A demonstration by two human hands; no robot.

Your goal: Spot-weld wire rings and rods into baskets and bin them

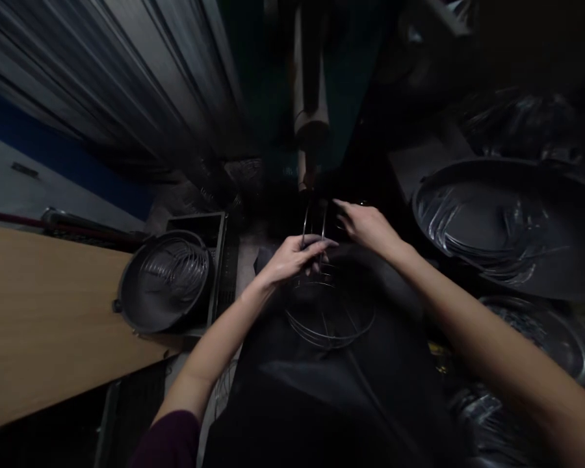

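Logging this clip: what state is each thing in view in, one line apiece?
left hand: closed on the wire frame's upright wires.
right hand: fingers spread, at the frame's top; contact unclear.
wire frame: on the dark lap, rings bare.
left basin: holds wire rings.
right basin: tilted, lined with wires.

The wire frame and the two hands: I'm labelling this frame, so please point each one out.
wire frame (329, 325), head view, on its lower ring.
left hand (292, 258), head view, on the back of the hand.
right hand (368, 227), head view, on the back of the hand.
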